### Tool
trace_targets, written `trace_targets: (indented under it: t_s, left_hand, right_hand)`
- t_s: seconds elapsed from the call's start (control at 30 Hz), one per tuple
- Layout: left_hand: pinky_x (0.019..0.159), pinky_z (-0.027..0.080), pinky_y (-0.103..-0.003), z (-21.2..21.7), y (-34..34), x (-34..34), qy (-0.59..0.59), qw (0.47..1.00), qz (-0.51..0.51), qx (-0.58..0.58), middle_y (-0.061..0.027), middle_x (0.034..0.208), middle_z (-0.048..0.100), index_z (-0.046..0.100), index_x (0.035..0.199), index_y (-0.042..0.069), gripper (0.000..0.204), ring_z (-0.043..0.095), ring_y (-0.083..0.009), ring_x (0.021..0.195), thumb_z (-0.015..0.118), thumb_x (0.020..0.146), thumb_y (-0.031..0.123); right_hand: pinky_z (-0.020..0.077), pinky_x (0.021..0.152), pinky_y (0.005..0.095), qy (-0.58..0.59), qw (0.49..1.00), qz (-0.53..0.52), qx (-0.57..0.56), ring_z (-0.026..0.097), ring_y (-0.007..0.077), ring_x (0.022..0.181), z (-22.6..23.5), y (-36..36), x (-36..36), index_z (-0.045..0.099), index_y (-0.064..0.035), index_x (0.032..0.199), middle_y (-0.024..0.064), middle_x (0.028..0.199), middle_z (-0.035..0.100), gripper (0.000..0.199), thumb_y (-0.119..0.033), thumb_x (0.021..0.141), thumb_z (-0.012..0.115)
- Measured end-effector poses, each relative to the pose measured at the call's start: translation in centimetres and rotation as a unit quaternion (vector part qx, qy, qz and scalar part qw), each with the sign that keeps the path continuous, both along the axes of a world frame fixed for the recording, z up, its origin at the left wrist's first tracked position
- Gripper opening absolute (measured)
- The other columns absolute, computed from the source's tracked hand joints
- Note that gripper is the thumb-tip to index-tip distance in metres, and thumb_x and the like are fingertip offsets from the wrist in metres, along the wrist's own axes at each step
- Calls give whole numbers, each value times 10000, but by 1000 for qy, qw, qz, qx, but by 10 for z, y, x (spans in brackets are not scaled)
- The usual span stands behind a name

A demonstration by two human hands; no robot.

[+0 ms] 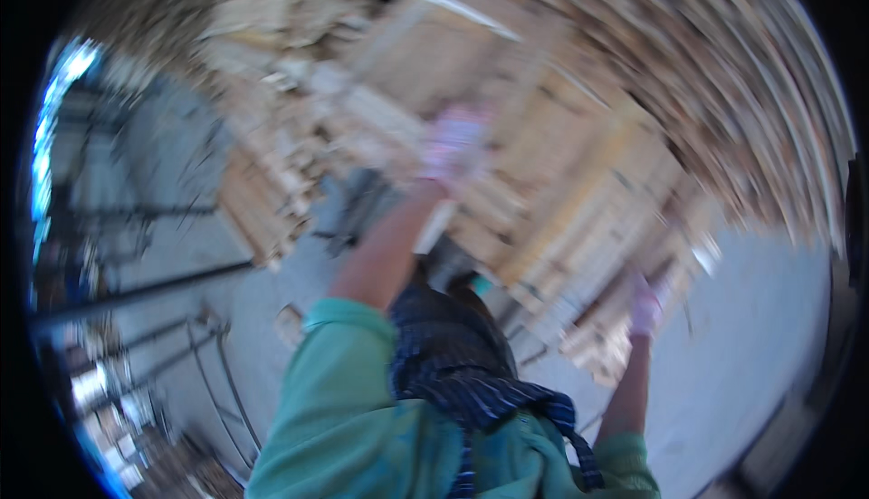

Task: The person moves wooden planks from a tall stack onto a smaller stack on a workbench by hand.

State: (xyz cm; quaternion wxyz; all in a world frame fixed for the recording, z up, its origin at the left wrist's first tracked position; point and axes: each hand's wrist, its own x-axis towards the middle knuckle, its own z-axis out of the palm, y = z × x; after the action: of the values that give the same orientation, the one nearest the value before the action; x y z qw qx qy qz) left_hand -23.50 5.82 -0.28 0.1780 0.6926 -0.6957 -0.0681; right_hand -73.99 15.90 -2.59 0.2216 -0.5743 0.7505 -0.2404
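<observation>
Both of my hands wear pale pink gloves and are smeared by motion. My left hand (455, 144) reaches forward over a stack of light wooden boards (543, 173), near its left part. At the right end of the stack, my right hand (646, 307) is against or just beside the board ends. The fingers of either hand cannot be made out, so whether they grip a board is unclear. The boards lie side by side, slanting across the middle of the view.
Long piled wood strips (688, 55) rise behind the boards. More wood pieces (258, 200) lie at the left. Dark metal bars (145, 295) and a thin metal frame (222, 377) stand at the left over a grey floor (760, 336).
</observation>
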Motion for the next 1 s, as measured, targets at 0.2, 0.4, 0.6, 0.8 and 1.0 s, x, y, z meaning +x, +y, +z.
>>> trace_targets:
  t_s: [0.2, 0.4, 0.6, 0.8, 1.0]
  left_hand:
    - [936, 434, -472, 36, 16, 36, 8, 990, 82, 113, -215, 1291, 545, 469, 1474, 199, 792, 549, -355, 1187, 773, 787, 449]
    - [1052, 396, -529, 29, -3, 39, 190, 976, 71, 72, -257, 1441, 451, 414, 1518, 197, 814, 495, -423, 1262, 755, 822, 447]
    - [971, 504, -447, 61, 106, 176, 483, 873, 64, 12, -157, 1247, 575, 575, 1271, 109, 403, 591, -322, 1152, 669, 936, 312]
    - [788, 533, -321, -117, 289, 359, 536, 731, 419, -49, -91, 986, 695, 678, 1086, 47, 201, 641, -176, 866, 703, 930, 171]
    - [780, 515, -372, -278, 484, 491, 521, 533, 655, 125, -93, 1005, 679, 653, 1188, 51, 493, 624, -229, 908, 614, 946, 479]
  right_hand:
    - [359, 1153, 415, 47, 982, -21, 183, 437, 396, 1409, -23, -28, 111, 203, -225, 1629, 276, 1551, 402, 798, -578, 992, 529]
    - [391, 1127, 463, 10, 994, 58, 96, 385, 424, 1436, -36, -48, 64, 170, -228, 1633, 295, 1579, 326, 776, -470, 1010, 564]
    - [495, 1013, 412, -55, 967, 248, -25, 547, 306, 1222, 76, -22, 330, 376, -65, 1551, 166, 1378, 530, 613, -118, 991, 618]
    - [495, 996, 402, -89, 791, 564, 220, 614, 325, 1109, 26, 119, 663, 527, 8, 1403, 211, 1247, 610, 531, -124, 913, 683]
    - [447, 1075, 418, -79, 585, 731, 342, 568, 386, 1245, -152, 152, 913, 481, -55, 1460, 244, 1379, 559, 582, -342, 975, 628]
